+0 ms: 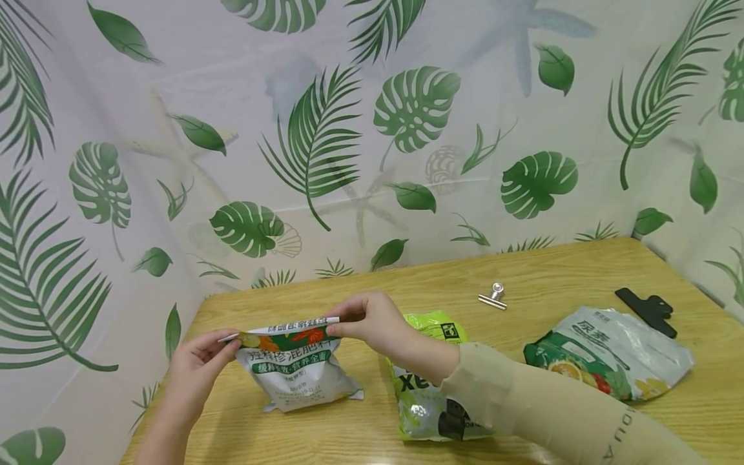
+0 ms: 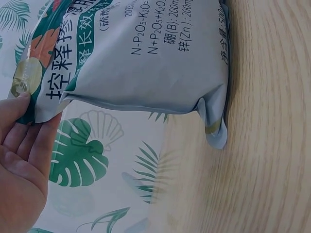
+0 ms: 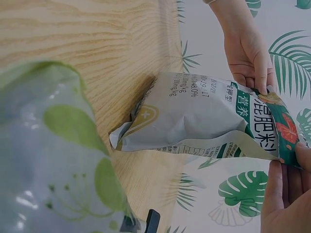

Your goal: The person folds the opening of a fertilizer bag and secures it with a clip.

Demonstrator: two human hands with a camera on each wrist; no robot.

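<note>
A white fertilizer bag with a green band and Chinese print stands upright on the table. Its top edge is folded over into a strip showing green, orange and red pictures. My left hand pinches the left end of this fold between thumb and fingers, as the left wrist view also shows at the bag's corner. At the other end, my right hand pinches the fold with the thumb in front. The strip is stretched between both hands. In the right wrist view, the bag's lower part looks full and creased.
Right of the bag lies a lime-green and clear printed bag, partly hidden by my right forearm. Farther right are a grey-and-green bag and a black clip. A silver clip sits toward the back of the wooden table. Leaf-patterned cloth hangs behind.
</note>
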